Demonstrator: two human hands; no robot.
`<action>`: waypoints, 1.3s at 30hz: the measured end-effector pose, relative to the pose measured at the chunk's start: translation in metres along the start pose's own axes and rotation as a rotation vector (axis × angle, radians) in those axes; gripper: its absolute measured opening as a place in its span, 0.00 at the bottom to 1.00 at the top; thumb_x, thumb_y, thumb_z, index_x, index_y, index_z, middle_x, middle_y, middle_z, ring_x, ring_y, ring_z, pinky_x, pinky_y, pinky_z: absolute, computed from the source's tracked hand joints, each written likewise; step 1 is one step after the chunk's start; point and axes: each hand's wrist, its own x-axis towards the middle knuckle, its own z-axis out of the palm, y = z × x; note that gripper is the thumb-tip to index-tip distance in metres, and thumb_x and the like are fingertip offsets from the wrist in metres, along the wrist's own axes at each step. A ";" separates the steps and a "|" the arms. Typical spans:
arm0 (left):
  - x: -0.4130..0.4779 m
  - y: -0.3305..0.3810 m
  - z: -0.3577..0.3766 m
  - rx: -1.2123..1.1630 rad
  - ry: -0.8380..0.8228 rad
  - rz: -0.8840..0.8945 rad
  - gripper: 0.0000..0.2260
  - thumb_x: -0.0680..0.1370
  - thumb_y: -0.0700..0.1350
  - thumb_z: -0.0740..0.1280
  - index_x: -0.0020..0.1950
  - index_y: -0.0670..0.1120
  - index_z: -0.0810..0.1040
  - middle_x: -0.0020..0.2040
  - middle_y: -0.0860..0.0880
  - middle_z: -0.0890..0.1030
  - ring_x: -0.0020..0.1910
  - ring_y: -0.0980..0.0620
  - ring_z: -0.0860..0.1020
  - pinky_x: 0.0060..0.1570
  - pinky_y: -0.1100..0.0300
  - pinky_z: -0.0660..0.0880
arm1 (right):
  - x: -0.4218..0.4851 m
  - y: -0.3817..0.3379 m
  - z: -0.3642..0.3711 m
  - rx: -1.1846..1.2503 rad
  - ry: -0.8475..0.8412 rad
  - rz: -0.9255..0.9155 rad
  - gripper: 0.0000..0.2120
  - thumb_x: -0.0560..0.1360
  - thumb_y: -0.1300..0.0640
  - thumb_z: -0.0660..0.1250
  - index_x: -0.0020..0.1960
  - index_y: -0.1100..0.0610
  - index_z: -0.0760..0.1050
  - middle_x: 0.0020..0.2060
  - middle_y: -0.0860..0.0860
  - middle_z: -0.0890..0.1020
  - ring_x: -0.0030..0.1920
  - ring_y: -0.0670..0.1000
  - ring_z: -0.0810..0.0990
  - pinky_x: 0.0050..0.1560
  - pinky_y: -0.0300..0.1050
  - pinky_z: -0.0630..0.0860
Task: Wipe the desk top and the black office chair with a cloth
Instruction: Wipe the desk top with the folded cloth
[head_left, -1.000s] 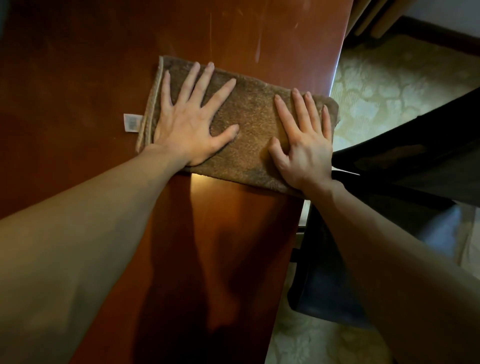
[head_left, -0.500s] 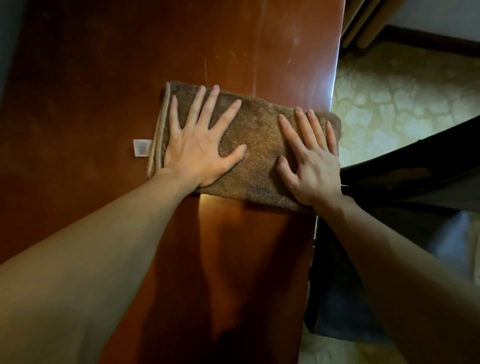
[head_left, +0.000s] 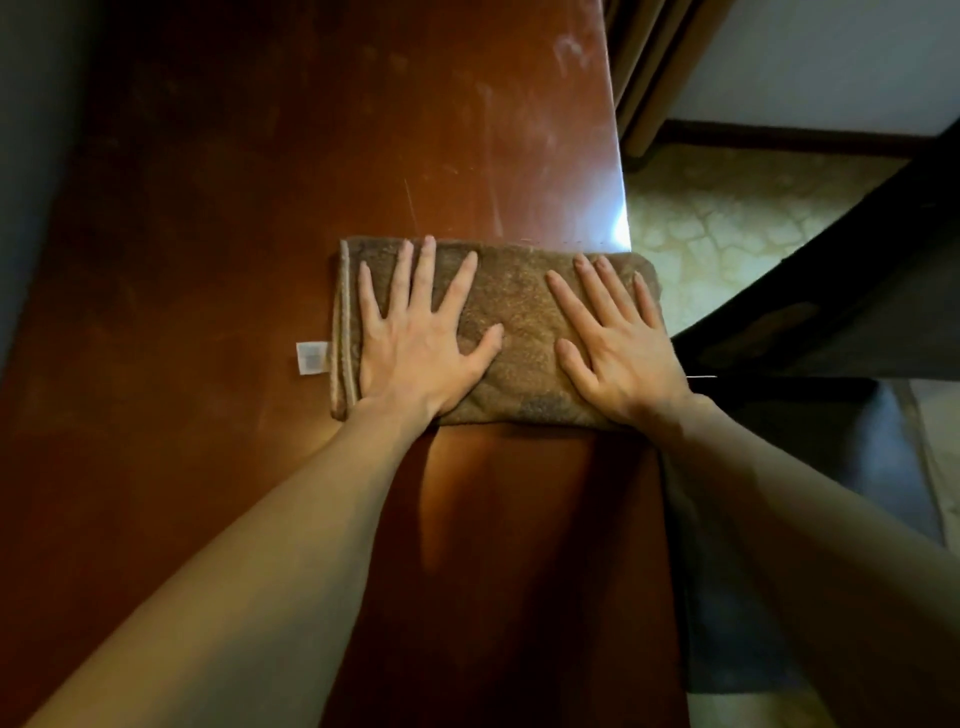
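flat beneath splayed fingers (head_left: 402, 270): cloth (head_left: 519, 306)

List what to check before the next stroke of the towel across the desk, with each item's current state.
1. Left hand flat on the brown folded towel: ok.
2. Right hand flat on it: ok.
3. Towel lying flat on the desk top: ok.
4. Towel's right end inside the desk edge: cannot tell.
5. Desk ahead free of marks: not ok, pale streaks show.
6. Black office chair wiped: cannot tell.
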 end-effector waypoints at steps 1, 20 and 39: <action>-0.010 0.001 0.000 -0.006 0.002 -0.006 0.36 0.79 0.72 0.45 0.84 0.59 0.46 0.85 0.45 0.45 0.84 0.45 0.42 0.78 0.33 0.41 | -0.006 -0.003 0.002 -0.001 0.003 0.005 0.32 0.83 0.39 0.46 0.85 0.46 0.48 0.84 0.54 0.51 0.84 0.55 0.46 0.82 0.62 0.45; -0.188 0.030 0.001 0.004 -0.034 -0.065 0.36 0.80 0.72 0.44 0.84 0.58 0.45 0.85 0.45 0.44 0.84 0.45 0.41 0.78 0.34 0.41 | -0.165 -0.069 0.011 0.013 -0.058 0.022 0.33 0.83 0.38 0.45 0.85 0.46 0.45 0.84 0.53 0.47 0.83 0.54 0.41 0.82 0.61 0.43; -0.400 -0.056 -0.022 0.031 -0.022 -0.217 0.33 0.80 0.71 0.46 0.84 0.62 0.45 0.85 0.48 0.48 0.84 0.50 0.44 0.79 0.37 0.42 | -0.263 -0.207 0.014 0.049 -0.136 -0.277 0.36 0.82 0.36 0.47 0.85 0.49 0.45 0.84 0.55 0.47 0.83 0.59 0.40 0.80 0.66 0.43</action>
